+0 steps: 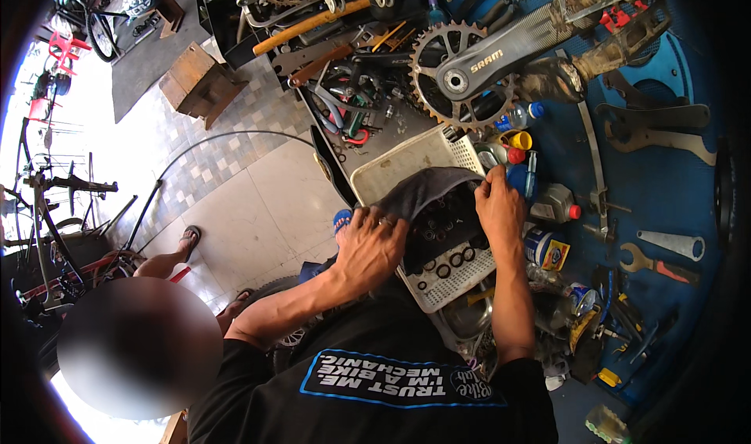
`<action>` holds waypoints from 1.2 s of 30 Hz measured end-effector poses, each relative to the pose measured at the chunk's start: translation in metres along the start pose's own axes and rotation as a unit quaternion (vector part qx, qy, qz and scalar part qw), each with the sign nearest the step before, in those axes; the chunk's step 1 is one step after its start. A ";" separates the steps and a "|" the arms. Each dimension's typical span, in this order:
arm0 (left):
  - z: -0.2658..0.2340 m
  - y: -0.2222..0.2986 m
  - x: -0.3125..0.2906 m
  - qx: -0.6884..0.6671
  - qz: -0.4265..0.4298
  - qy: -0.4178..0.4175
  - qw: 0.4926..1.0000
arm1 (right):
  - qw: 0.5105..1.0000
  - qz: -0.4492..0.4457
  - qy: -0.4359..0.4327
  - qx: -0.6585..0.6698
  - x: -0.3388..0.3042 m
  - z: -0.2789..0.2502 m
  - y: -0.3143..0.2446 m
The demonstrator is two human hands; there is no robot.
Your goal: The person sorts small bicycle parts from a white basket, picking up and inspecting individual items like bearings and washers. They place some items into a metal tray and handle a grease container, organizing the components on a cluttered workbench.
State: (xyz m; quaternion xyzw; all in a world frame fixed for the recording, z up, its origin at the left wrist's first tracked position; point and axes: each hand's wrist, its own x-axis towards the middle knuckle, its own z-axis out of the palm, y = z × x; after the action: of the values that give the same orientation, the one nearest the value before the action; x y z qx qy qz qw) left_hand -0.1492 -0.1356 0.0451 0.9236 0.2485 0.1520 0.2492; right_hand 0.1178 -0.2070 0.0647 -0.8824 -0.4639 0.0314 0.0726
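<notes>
A dark grey cloth (422, 187) arches between my two hands above a white perforated plastic basket (442, 294). My left hand (369, 247) is closed on the cloth's left end, fingers curled downward. At the other end, my right hand (501, 205) pinches the cloth's edge. Under the cloth lies a dark patch with small metal parts (440, 229) scattered on it; its exact shape is partly hidden. Several black rubber rings (444, 271) rest in the near part of the basket. Beyond the cloth is a cream tray (391, 166).
A bicycle crankset (461, 76) projects above the bench. Bottles and a grey container (554, 203) crowd the right side, below wrenches on a blue tool board (657, 186). Pliers and other tools (344, 107) lie at the far side. To the left are a wooden block (195, 80) and another person's legs (168, 260).
</notes>
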 end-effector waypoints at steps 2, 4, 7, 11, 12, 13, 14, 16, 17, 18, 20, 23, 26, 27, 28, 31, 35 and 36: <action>-0.012 -0.012 0.011 0.014 -0.029 0.030 0.999 | 1.000 -0.004 0.011 0.001 0.014 0.002 -0.009; -0.021 -0.027 0.022 0.034 -0.053 0.060 0.996 | 1.000 -0.010 0.022 0.002 0.031 0.005 -0.018; -0.022 -0.047 0.037 0.086 -0.071 0.095 0.989 | 0.996 -0.060 0.058 -0.031 0.056 0.038 -0.014; -0.012 -0.062 0.043 0.130 -0.092 0.094 0.983 | 0.997 -0.067 0.026 -0.013 0.075 0.047 -0.033; -0.012 -0.063 0.043 0.127 -0.099 0.089 0.983 | 0.998 -0.062 0.009 -0.006 0.077 0.050 -0.036; -0.011 -0.063 0.043 0.125 -0.105 0.084 0.983 | 0.997 -0.075 0.015 -0.009 0.078 0.058 -0.034; -0.011 -0.062 0.042 0.121 -0.113 0.079 0.983 | 0.996 -0.082 0.016 -0.009 0.078 0.067 -0.033; -0.009 -0.058 0.043 0.119 -0.095 0.063 0.986 | 0.996 -0.089 0.020 -0.013 0.075 0.075 -0.030; -0.007 -0.058 0.044 0.116 -0.086 0.060 0.988 | 0.996 -0.081 -0.045 -0.015 0.075 0.071 -0.033; -0.004 -0.060 0.044 0.113 -0.076 0.057 0.989 | 0.994 -0.102 -0.046 -0.004 0.072 0.068 -0.033; 0.001 -0.063 0.044 0.173 -0.090 0.001 0.981 | 0.988 -0.144 -0.045 0.019 0.063 0.060 -0.034; 0.001 -0.063 0.042 0.141 -0.097 -0.030 0.985 | 0.985 -0.153 -0.052 0.056 0.049 0.044 -0.029; -0.005 -0.056 0.038 0.067 -0.096 -0.025 0.993 | 0.985 -0.135 -0.041 0.098 0.025 0.026 -0.023; -0.012 -0.051 0.036 0.065 -0.097 -0.021 0.993 | 0.986 -0.122 -0.050 0.106 0.015 0.007 -0.026; -0.018 -0.045 0.034 0.063 -0.099 -0.017 0.993 | 0.986 -0.109 -0.060 0.115 0.005 -0.004 -0.027; -0.036 -0.029 0.017 0.018 -0.110 0.019 0.994 | 0.984 -0.119 -0.065 0.117 -0.021 -0.018 -0.016; -0.054 -0.018 -0.006 -0.026 -0.122 0.039 0.991 | 0.976 -0.137 -0.068 0.155 -0.050 -0.024 -0.007; -0.055 -0.020 -0.012 -0.054 -0.133 0.038 0.989 | 0.973 -0.138 -0.072 0.173 -0.056 -0.027 -0.010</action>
State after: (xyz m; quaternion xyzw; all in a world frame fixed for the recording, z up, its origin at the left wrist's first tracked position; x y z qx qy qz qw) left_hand -0.1888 -0.1058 0.0787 0.8609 0.3701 0.1659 0.3070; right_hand 0.0814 -0.2501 0.0925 -0.7796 -0.5726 0.1637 0.1940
